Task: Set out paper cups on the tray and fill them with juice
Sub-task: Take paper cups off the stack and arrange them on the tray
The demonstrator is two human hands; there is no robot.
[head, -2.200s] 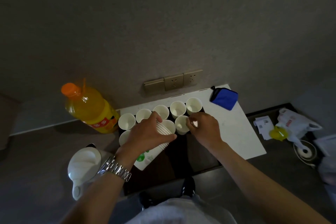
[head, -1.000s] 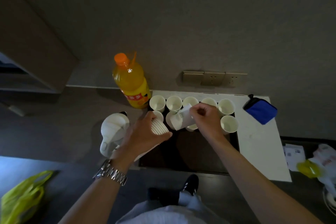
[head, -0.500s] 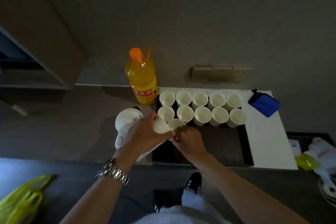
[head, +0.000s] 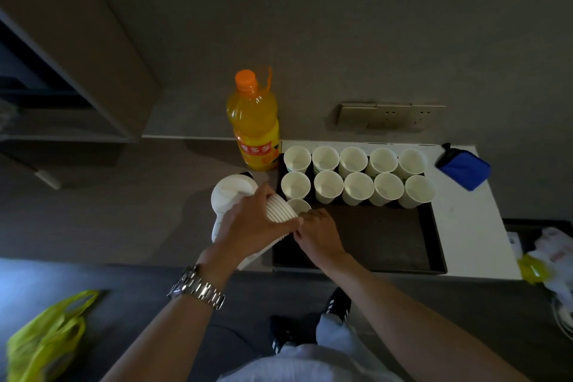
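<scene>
Over the tray's [head: 434, 245] near-left corner, left hand [head: 248, 231] grips the cup stack [head: 280, 211] — right hand's [head: 321, 234] fingers pinch its rim.

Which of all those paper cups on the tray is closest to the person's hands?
The lone cup starting a third row at the tray's left end, just beyond the right hand. The other ten stand in two full rows farther back.
</scene>
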